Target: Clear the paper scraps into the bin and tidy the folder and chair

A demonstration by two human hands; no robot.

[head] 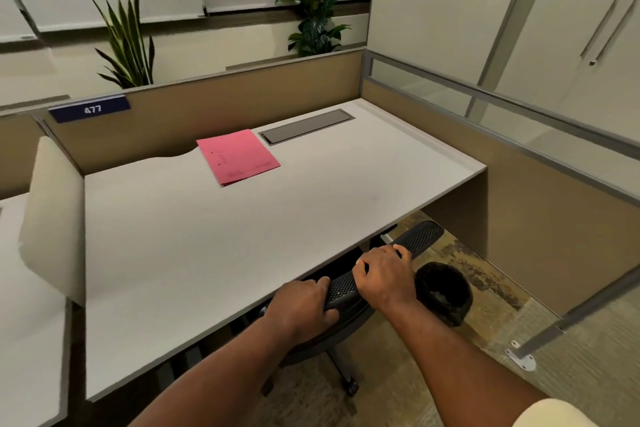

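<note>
A pink folder (pixel 238 156) lies flat near the back of the grey desk (pixel 194 236), beside the cable hatch. A black mesh office chair (pixel 420 236) stands tucked under the desk's front edge, only its backrest top and part of its wheeled base showing. My left hand (pixel 301 308) and my right hand (pixel 384 276) both grip the top rim of the backrest, side by side. A black bin (pixel 445 293) stands on the floor just right of the chair, with pale bits dimly visible inside. No paper scraps show on the desk.
A tan partition (pixel 242 97) with a "477" label runs along the desk's back, and a glass-topped partition (pixel 519 135) closes the right side. A cream chair back (pixel 52 215) stands at the left. Two plants sit behind. Patterned carpet lies below.
</note>
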